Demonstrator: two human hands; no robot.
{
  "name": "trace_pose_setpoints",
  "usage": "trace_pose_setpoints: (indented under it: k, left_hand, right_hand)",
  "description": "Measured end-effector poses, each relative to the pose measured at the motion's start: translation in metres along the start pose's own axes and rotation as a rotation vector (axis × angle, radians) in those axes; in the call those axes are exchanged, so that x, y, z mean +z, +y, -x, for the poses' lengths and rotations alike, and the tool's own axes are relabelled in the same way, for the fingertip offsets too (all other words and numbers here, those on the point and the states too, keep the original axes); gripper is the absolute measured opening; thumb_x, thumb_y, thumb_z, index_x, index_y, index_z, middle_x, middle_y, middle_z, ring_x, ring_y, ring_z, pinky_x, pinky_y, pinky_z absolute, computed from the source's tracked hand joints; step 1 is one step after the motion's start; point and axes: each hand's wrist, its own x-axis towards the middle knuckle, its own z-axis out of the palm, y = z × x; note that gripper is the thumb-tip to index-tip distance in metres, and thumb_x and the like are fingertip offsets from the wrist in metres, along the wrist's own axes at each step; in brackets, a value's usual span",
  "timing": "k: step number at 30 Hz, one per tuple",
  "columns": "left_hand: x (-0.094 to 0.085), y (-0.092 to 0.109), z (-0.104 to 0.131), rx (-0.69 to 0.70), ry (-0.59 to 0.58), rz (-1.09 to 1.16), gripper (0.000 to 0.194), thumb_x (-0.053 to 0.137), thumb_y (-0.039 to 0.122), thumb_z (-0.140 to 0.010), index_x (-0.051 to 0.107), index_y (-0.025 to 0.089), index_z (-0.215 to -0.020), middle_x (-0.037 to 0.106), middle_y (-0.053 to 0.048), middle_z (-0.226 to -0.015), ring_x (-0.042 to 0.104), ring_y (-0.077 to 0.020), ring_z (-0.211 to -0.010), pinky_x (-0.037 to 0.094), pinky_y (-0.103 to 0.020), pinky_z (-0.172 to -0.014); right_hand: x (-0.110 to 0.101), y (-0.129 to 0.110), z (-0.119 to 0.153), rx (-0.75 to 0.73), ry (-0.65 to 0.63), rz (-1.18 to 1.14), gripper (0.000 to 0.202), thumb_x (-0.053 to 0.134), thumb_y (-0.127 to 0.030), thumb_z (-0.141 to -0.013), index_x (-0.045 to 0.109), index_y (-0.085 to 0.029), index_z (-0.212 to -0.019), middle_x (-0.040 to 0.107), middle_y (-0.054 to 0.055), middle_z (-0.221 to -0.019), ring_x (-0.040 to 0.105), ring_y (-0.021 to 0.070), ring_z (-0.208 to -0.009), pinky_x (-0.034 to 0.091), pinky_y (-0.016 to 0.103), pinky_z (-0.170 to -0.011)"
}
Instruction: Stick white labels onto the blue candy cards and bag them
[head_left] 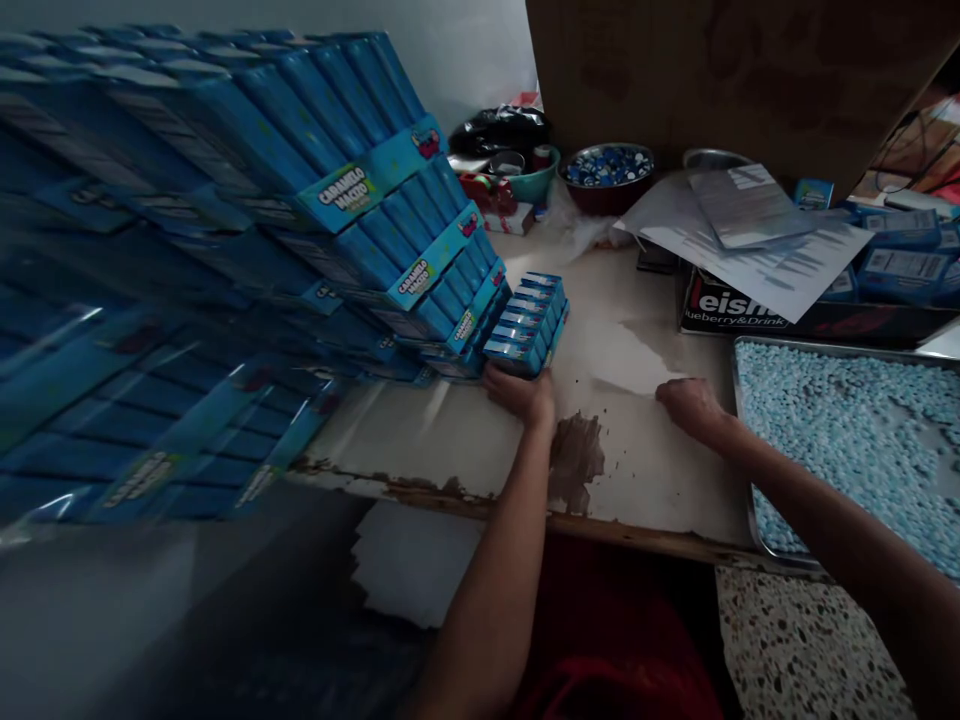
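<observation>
My left hand [521,392] is wrapped round the near end of a small display box [527,325] filled with several blue packets, on the worn table [630,470]. Directly left of that box rise tall stacks of similar blue display boxes [405,230], labelled "Caramelo Macizo". My right hand [691,402] is closed over the table, left of the metal tray; whether its fingers hold anything is hidden. A pale patch, perhaps a sheet [630,360], shows on the tabletop just beyond the right hand.
A metal tray [739,400] of small light-blue pieces lies at the right. Behind it, papers [787,265] cover part of a black carton [697,310] with blue boxes. A dark red bowl [600,200] and a teal bowl [536,183] stand at the back, before a large cardboard box [712,80].
</observation>
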Motion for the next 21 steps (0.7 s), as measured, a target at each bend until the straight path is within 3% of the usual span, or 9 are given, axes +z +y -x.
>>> trace_pose_setpoints:
  k: [3, 6, 9, 12, 14, 18, 21]
  left_hand:
    - [0.004, 0.008, 0.009, 0.056, -0.023, -0.018, 0.094, 0.092, 0.025, -0.059, 0.043, 0.010, -0.138, 0.054, -0.026, -0.146, 0.052, -0.0431, -0.141, 0.040, -0.054, -0.120]
    - [-0.003, 0.018, 0.009, 0.010, -0.141, 0.011, 0.096, 0.091, 0.028, -0.061, 0.039, 0.013, -0.141, 0.060, -0.023, -0.140, 0.061, -0.0400, -0.132, 0.048, -0.051, -0.111]
    - [-0.027, 0.028, -0.002, -0.074, -0.194, 0.002, 0.097, 0.093, 0.035, -0.061, 0.040, 0.016, -0.140, 0.065, -0.020, -0.134, 0.066, -0.0396, -0.126, 0.051, -0.052, -0.107]
    - [-0.075, 0.029, -0.007, -0.032, -0.171, 0.007, 0.088, 0.094, 0.042, -0.058, 0.051, 0.021, -0.131, 0.069, -0.016, -0.132, 0.066, -0.0401, -0.127, 0.050, -0.054, -0.110]
    - [-0.119, 0.021, 0.006, 0.012, -0.209, 0.050, 0.081, 0.095, 0.042, -0.056, 0.056, 0.024, -0.124, 0.072, -0.011, -0.127, 0.069, -0.0370, -0.122, 0.052, -0.052, -0.108]
    - [-0.203, -0.016, 0.076, 0.006, -0.349, 0.260, 0.085, 0.096, 0.042, -0.052, 0.055, 0.023, -0.124, 0.072, -0.009, -0.124, 0.072, -0.0292, -0.111, 0.058, -0.043, -0.100]
    - [-0.239, -0.045, 0.138, -0.063, -0.381, 0.313, 0.087, 0.098, 0.042, -0.052, 0.054, 0.024, -0.124, 0.070, -0.007, -0.119, 0.073, -0.0283, -0.105, 0.060, -0.042, -0.094]
  right_hand:
    - [-0.001, 0.014, -0.008, 0.197, 0.071, -0.191, 0.017, 0.074, -0.035, -0.090, 0.082, -0.020, -0.096, 0.082, 0.009, -0.103, 0.075, 0.0245, -0.096, 0.046, 0.027, -0.072]
    - [0.003, 0.037, -0.016, 0.269, 0.048, -0.461, 0.029, 0.091, -0.042, -0.070, 0.075, -0.018, -0.073, 0.075, 0.002, -0.075, 0.067, 0.0171, -0.074, 0.039, 0.024, -0.062]
    - [0.006, 0.059, -0.019, 0.255, 0.078, -0.726, 0.050, 0.092, -0.056, -0.063, 0.060, -0.019, -0.056, 0.054, -0.004, -0.052, 0.049, 0.0111, -0.056, 0.031, 0.025, -0.055]
    - [0.003, 0.070, -0.017, 0.228, 0.235, -0.964, 0.067, 0.084, -0.078, -0.057, 0.048, -0.022, -0.053, 0.040, -0.007, -0.047, 0.034, 0.0084, -0.051, 0.023, 0.027, -0.052]
    - [-0.003, 0.070, -0.016, 0.160, 0.371, -1.085, 0.073, 0.076, -0.088, -0.058, 0.041, -0.024, -0.054, 0.036, -0.008, -0.049, 0.030, 0.0078, -0.051, 0.022, 0.027, -0.052]
    - [-0.017, 0.059, -0.014, 0.153, 0.649, -1.035, 0.068, 0.057, -0.085, -0.082, 0.044, -0.023, -0.055, 0.038, -0.005, -0.052, 0.034, 0.0100, -0.055, 0.026, 0.028, -0.056]
    - [-0.031, 0.051, -0.005, 0.296, 0.876, -0.769, 0.054, 0.061, -0.067, -0.092, 0.061, -0.019, -0.067, 0.056, -0.001, -0.062, 0.045, 0.0129, -0.061, 0.029, 0.028, -0.062]
